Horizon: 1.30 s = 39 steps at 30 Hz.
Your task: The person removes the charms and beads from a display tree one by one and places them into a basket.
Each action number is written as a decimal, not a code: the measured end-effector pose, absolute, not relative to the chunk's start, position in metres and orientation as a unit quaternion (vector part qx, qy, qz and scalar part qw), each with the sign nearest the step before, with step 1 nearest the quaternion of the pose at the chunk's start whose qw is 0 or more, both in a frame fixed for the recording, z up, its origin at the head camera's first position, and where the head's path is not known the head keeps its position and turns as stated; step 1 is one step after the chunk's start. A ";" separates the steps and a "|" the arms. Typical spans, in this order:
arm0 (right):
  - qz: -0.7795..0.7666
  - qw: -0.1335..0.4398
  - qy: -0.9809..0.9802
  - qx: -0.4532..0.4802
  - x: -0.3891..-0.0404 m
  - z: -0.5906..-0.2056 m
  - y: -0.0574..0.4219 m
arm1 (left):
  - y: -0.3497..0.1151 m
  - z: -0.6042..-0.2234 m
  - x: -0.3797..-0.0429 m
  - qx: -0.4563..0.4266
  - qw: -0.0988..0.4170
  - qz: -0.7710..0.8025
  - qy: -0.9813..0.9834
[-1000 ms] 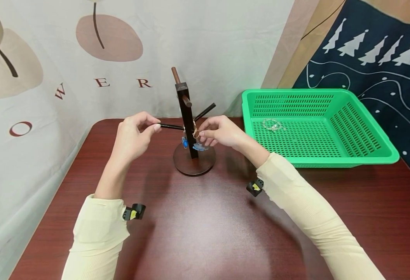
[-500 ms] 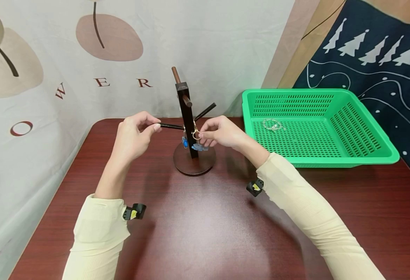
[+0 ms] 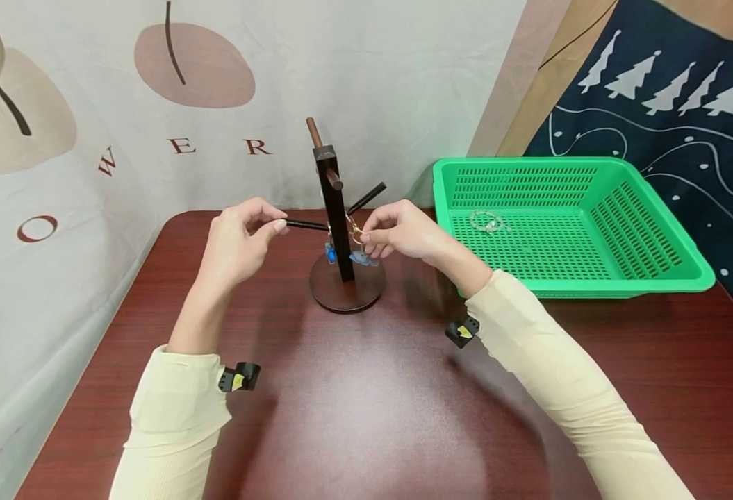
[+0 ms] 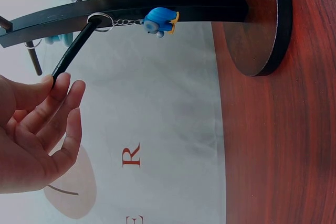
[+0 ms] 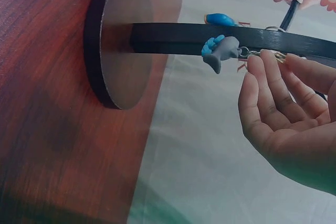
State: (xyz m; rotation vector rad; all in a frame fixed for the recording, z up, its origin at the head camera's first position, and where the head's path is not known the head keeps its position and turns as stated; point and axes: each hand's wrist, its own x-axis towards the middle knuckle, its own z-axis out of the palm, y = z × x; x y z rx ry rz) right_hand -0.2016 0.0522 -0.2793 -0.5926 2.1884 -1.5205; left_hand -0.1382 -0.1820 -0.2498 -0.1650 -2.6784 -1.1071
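Observation:
A dark wooden stand (image 3: pixel 331 201) with several pegs rises from a round base (image 3: pixel 347 298). My left hand (image 3: pixel 241 239) pinches the tip of its lower left peg (image 4: pixel 76 48) between thumb and fingers. On that peg, a keychain with a blue bird-like figure (image 4: pixel 159 20) hangs by its silver ring (image 4: pixel 109 24), close to the post. Across the post, my right hand (image 3: pixel 404 232) pinches the gold-coloured fitting of another keychain, whose grey-and-blue figure (image 5: pixel 224 49) dangles below the fingertips. The gold part reaches toward the base of the lower right peg (image 3: pixel 367 198).
On the right stands a green perforated basket (image 3: pixel 672 281) with a clear beaded bracelet (image 3: pixel 486 222) inside. Another ring (image 4: pixel 32 45) and a light blue piece show at an upper peg. A printed cloth (image 3: pixel 366 83) hangs behind the reddish-brown table (image 3: pixel 366 403).
My right hand has shifted slightly right and up, drawing the gold fitting and the grey-and-blue figure away from the post. The left hand stays on its peg.

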 end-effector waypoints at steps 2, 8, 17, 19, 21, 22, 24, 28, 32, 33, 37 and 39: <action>-0.544 0.205 0.785 -0.213 -0.201 -0.278 0.053 | -0.182 -0.250 -0.138 -0.057 0.119 -0.378 -0.916; -0.549 0.204 0.783 -0.209 -0.201 -0.273 0.056 | -0.183 -0.249 -0.138 -0.057 0.118 -0.376 -0.917; -0.553 0.188 0.785 -0.207 -0.201 -0.263 0.062 | -0.183 -0.248 -0.138 -0.060 0.119 -0.375 -0.917; -0.553 0.186 0.786 -0.207 -0.202 -0.260 0.063 | -0.183 -0.249 -0.139 -0.061 0.121 -0.376 -0.917; -0.554 0.185 0.785 -0.206 -0.202 -0.257 0.065 | -0.183 -0.249 -0.139 -0.061 0.121 -0.377 -0.916; -0.556 0.185 0.784 -0.206 -0.202 -0.256 0.066 | -0.183 -0.249 -0.139 -0.060 0.120 -0.377 -0.916; -0.557 0.184 0.783 -0.207 -0.202 -0.255 0.067 | -0.183 -0.249 -0.139 -0.059 0.119 -0.378 -0.916; -0.558 0.182 0.784 -0.202 -0.202 -0.253 0.069 | -0.183 -0.249 -0.139 -0.058 0.117 -0.378 -0.916; -0.557 0.180 0.786 -0.199 -0.202 -0.251 0.071 | -0.183 -0.249 -0.139 -0.059 0.117 -0.378 -0.916; -0.556 0.179 0.787 -0.200 -0.202 -0.251 0.071 | -0.183 -0.249 -0.139 -0.059 0.117 -0.379 -0.916; -0.553 0.178 0.789 -0.200 -0.203 -0.249 0.073 | -0.183 -0.250 -0.139 -0.060 0.117 -0.379 -0.916; -0.549 0.176 0.792 -0.201 -0.202 -0.248 0.075 | -0.183 -0.250 -0.139 -0.060 0.116 -0.380 -0.916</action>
